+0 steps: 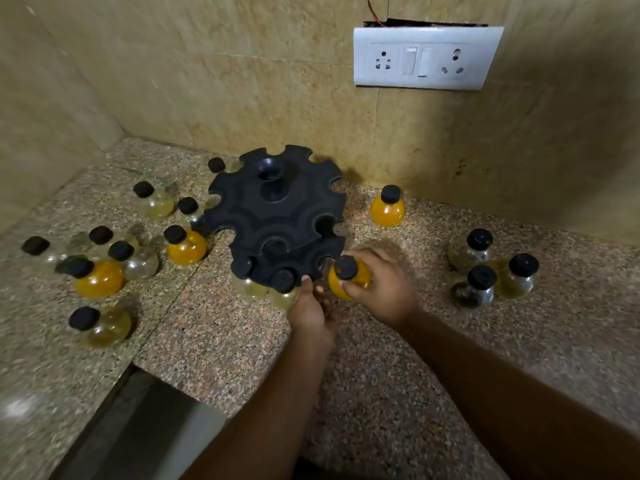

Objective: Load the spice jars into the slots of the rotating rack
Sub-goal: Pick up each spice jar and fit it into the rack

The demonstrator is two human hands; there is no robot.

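A black two-tier rotating rack with notched slots stands on the granite counter near the wall. Two pale jars with black caps hang in its lower front slots. My right hand is wrapped around an orange jar with a black cap, right beside the rack's lower front-right edge. My left hand touches the rack's lower rim with its fingertips, just left of that jar. Several loose jars, some orange and some clear, stand to the left of the rack.
Three dark and pale jars cluster at the right, and one orange jar stands by the wall. A white socket panel is on the tiled wall. The counter drops away at the front left edge.
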